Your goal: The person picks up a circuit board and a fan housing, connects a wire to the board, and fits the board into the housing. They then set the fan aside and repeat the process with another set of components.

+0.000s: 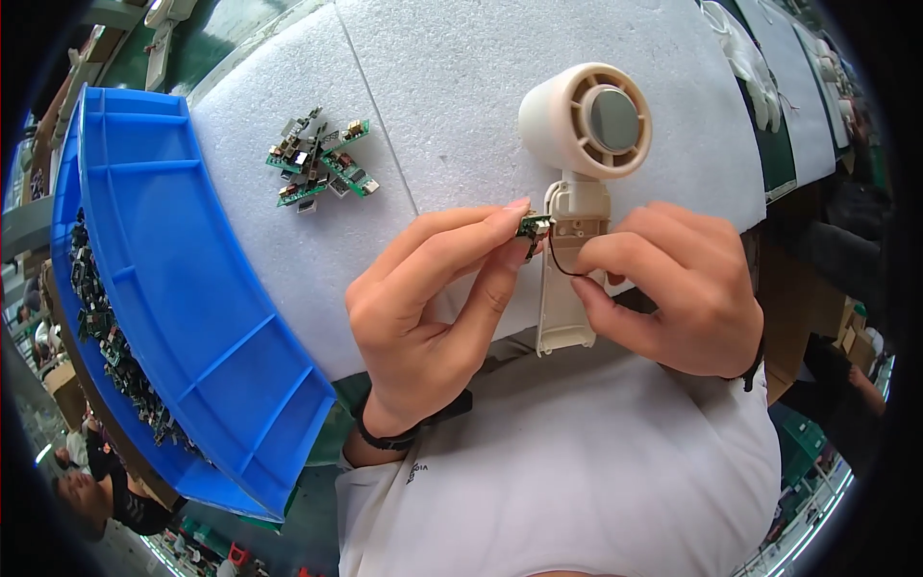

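Observation:
Between thumb and fingertips, my left hand [437,298] pinches a small green circuit board [533,229] with a pale connector on it. My right hand [678,288] has thumb and forefinger closed on a thin dark wire [559,262], which runs up to the board's connector. Beneath both hands lies a cream handheld fan, its round head [586,120] pointing away from me. The fan's handle [574,322] is open, showing a hollow shell; my right fingers partly cover it. Whether the wire's plug is fully seated in the connector is too small to tell.
A loose pile of green circuit boards [322,159] lies on the white foam sheet [452,87] to the left. Farther left stands a blue plastic bin [183,279] with many more boards inside. White gloves [750,72] lie at the far right. Another person [106,490] is at the lower left.

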Tool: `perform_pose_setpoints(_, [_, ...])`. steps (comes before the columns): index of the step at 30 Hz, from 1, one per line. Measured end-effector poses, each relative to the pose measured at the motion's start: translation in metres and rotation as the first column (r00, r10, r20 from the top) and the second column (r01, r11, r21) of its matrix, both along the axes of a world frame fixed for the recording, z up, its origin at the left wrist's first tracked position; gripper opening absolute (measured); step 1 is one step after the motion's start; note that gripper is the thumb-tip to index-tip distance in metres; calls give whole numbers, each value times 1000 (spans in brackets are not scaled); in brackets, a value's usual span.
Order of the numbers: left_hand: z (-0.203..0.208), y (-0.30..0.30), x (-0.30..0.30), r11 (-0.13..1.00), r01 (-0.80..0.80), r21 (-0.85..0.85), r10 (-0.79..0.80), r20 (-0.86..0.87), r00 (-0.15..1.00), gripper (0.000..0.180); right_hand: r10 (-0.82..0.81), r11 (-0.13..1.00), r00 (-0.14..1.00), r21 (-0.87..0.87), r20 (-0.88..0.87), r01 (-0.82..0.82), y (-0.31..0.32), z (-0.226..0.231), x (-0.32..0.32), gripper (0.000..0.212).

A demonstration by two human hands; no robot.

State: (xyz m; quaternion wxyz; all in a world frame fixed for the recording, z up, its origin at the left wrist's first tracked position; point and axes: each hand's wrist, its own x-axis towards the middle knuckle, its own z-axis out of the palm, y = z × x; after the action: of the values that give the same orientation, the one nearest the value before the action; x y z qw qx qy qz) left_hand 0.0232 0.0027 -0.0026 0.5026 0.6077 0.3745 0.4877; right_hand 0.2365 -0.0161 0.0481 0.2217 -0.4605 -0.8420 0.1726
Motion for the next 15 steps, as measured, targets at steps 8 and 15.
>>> perform_pose_setpoints(8, [0, 1, 1, 995, 43, -91, -36, 76, 996, 30, -2, 989, 945, 141, -327, 51, 6, -18, -8, 28])
perform_pose_setpoints(15, [3, 3, -1, 978, 98, -182, -73, 140, 987, 29, 38, 982, 945, 185, -325, 24, 3, -26, -22, 29])
